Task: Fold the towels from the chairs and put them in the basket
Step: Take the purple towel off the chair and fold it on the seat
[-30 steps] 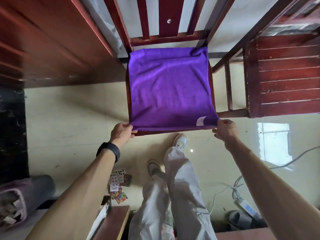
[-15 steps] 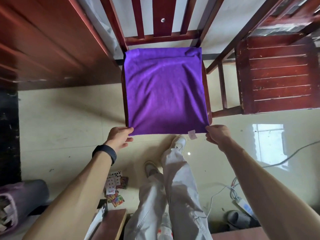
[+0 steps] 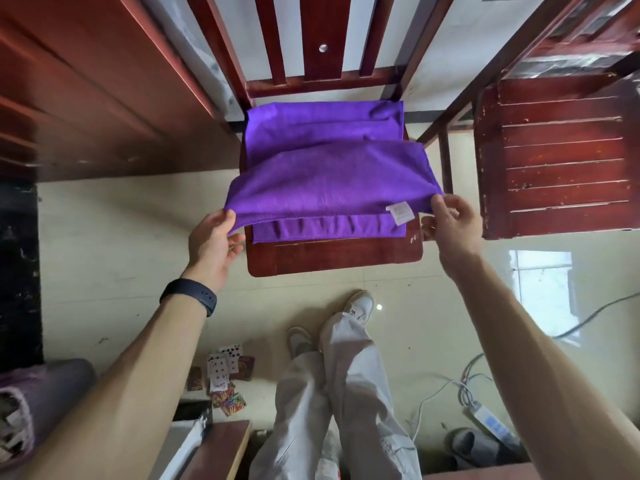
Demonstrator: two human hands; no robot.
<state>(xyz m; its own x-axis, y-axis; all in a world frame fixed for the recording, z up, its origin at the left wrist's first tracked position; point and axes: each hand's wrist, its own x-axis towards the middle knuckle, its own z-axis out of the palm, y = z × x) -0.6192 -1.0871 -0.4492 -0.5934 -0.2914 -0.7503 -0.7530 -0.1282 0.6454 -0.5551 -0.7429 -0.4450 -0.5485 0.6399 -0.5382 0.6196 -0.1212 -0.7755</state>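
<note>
A purple towel (image 3: 329, 174) lies on the seat of a dark red wooden chair (image 3: 332, 258) straight ahead. Its near edge is lifted off the seat and curls back over the lower layer, with a white label showing near the right corner. My left hand (image 3: 213, 244) pinches the lifted left corner. My right hand (image 3: 450, 220) pinches the lifted right corner, beside the label. A purple basket (image 3: 24, 414) sits on the floor at the lower left, partly cut off by the frame edge.
A second red slatted chair (image 3: 561, 161) stands to the right. A large wooden table (image 3: 86, 98) fills the upper left. Playing cards (image 3: 225, 375) lie on the floor, with cables and a power strip (image 3: 488, 420) at the lower right. My legs are below the chair.
Both hands have lifted the towel's near edge off the seat front and carried it up and toward the chair back. The front of the seat is now uncovered.
</note>
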